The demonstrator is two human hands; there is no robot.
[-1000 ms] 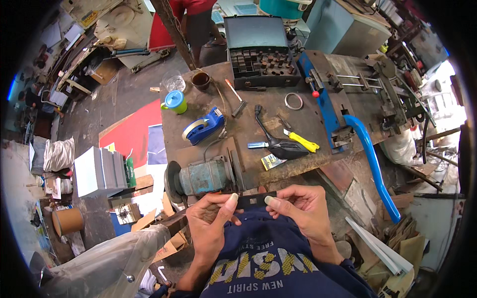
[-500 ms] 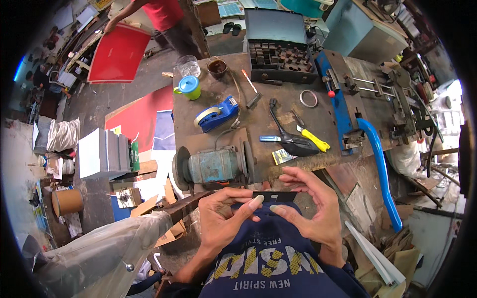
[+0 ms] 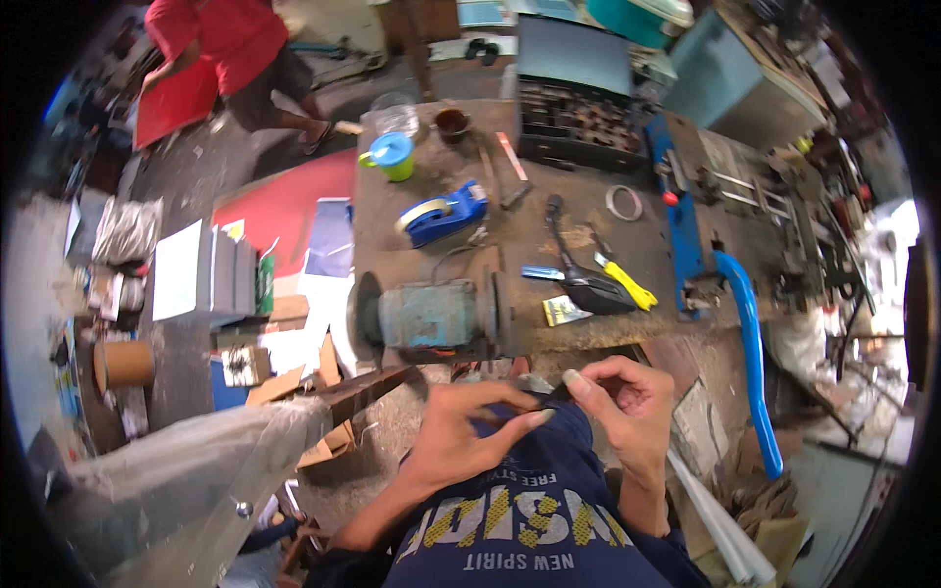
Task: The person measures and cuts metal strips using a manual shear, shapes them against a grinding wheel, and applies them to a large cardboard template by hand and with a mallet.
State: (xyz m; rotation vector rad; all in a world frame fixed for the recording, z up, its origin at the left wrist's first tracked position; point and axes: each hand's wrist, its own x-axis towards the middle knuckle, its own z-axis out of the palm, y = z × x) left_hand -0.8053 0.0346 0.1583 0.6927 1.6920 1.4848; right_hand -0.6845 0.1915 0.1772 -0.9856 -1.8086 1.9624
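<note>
In front of my dark blue printed shirt, both hands meet around a small flat dark plate [image 3: 558,395]. It is tilted, blurred and mostly covered by fingers. My left hand [image 3: 477,431] pinches its near end between thumb and fingertips. The thumb of my right hand [image 3: 624,404] presses on the other end, with the fingers curled behind. Just beyond my hands, on the workbench [image 3: 392,225], stands a bench grinder [image 3: 428,316] with a wheel at each side. Nearest my right hand on the bench lie a black handled tool [image 3: 596,292], a yellow cutter [image 3: 627,282] and a small yellow packet [image 3: 566,311].
A blue tape dispenser [image 3: 443,214], lidded green cup [image 3: 393,157], hammer [image 3: 514,176] and open case of metal stamps [image 3: 578,120] occupy the bench. A blue lever [image 3: 750,353] juts out at right. Plastic sheeting [image 3: 186,490] is at lower left. A person in red [image 3: 230,44] walks beyond.
The dark plate has turned from lying level, with its cutout showing, to tilted. My right thumb has come onto it. The person in red has moved left with the red sheet.
</note>
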